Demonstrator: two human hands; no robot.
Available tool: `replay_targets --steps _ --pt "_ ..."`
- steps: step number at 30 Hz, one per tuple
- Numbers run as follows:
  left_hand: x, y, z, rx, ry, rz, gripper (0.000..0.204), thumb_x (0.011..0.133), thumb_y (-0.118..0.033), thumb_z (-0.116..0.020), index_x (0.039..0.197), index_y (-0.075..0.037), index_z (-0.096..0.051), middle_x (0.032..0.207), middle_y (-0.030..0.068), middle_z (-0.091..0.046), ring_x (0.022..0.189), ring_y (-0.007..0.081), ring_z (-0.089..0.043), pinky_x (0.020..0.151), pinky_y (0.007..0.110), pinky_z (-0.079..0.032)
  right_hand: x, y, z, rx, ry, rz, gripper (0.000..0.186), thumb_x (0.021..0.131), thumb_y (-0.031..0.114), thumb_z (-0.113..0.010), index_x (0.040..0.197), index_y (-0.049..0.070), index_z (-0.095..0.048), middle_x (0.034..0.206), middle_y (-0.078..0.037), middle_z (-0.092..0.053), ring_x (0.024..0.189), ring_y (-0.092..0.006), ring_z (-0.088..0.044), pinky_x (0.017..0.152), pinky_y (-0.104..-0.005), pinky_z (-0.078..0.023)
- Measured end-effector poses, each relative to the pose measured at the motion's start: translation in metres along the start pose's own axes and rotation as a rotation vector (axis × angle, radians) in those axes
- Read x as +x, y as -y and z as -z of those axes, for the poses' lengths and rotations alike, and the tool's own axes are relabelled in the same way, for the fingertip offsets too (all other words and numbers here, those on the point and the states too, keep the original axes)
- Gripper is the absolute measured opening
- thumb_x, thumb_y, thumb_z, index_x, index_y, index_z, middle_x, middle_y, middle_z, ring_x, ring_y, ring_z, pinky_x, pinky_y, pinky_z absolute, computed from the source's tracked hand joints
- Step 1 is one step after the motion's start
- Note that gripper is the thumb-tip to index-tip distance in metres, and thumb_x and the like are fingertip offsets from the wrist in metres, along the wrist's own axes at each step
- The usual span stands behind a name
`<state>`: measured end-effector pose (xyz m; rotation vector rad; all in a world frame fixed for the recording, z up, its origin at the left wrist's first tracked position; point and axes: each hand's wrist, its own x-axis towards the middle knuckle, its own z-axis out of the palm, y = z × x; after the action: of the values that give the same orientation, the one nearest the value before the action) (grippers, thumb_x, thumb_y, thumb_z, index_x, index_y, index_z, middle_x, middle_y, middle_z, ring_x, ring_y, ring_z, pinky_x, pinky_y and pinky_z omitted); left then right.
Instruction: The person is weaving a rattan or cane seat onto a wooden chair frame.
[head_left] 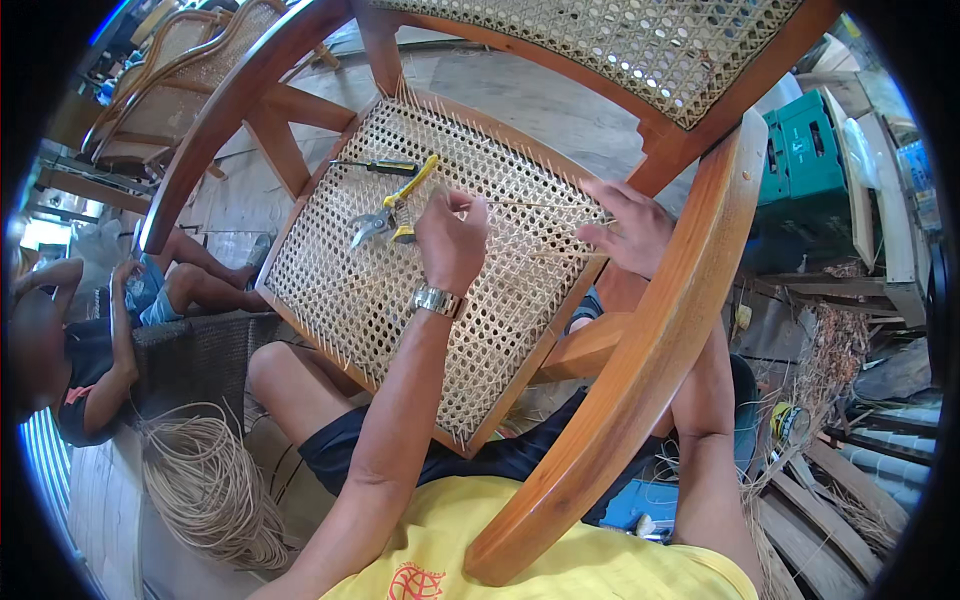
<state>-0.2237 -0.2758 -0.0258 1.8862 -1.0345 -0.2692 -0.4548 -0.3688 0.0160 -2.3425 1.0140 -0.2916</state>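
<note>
My left hand, a watch on its wrist, is closed on a thin cane strand over the woven cane seat of a wooden chair. The strand runs rightward toward my right hand, whose fingers are apart at the seat's right edge, just inside the wooden armrest. Yellow-handled cutters lie on the seat just left of my left hand, near a black-handled screwdriver. Short loose cane ends stick up along the seat frame.
Another person sits at the left by a coil of cane. A caned backrest rises at the top, other chairs stand behind left. Green crates, wooden boards and cane scraps lie along the right.
</note>
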Motion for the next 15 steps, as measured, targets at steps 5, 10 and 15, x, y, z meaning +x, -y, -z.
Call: replay_targets --steps 5,10,15 --pt "-0.027 -0.004 -0.03 -0.313 0.364 0.18 0.02 0.087 -0.018 -0.078 0.088 -0.005 -0.063 0.078 0.0043 -0.067 0.067 0.0077 -0.06 0.057 0.02 -0.046 0.021 0.007 -0.013 -0.373 -0.29 0.389 0.065 0.085 0.041 -0.076 0.137 0.009 -0.054 0.133 -0.012 -0.061 0.136 -0.0352 -0.047 0.114 -0.0499 -0.037" --pt "-0.026 0.001 -0.049 -0.605 0.3 0.415 0.019 0.09 -0.009 -0.077 0.093 -0.001 -0.06 0.085 0.0051 -0.068 0.069 0.0091 -0.06 0.061 0.021 -0.048 0.016 -0.001 -0.015 -0.735 0.011 0.165 0.06 0.087 0.036 -0.075 0.138 0.01 -0.055 0.136 -0.013 -0.059 0.134 -0.0351 -0.049 0.112 -0.0482 -0.038" --pt "-0.026 0.006 -0.042 -0.785 0.306 0.346 0.023 0.088 -0.014 -0.08 0.095 -0.002 -0.062 0.082 0.0025 -0.066 0.065 0.0064 -0.054 0.056 0.021 -0.044 0.029 -0.003 -0.032 0.206 0.199 0.07 0.034 0.095 0.031 -0.068 0.12 0.008 -0.066 0.102 -0.015 -0.072 0.098 -0.0316 -0.07 0.086 -0.0419 -0.053"
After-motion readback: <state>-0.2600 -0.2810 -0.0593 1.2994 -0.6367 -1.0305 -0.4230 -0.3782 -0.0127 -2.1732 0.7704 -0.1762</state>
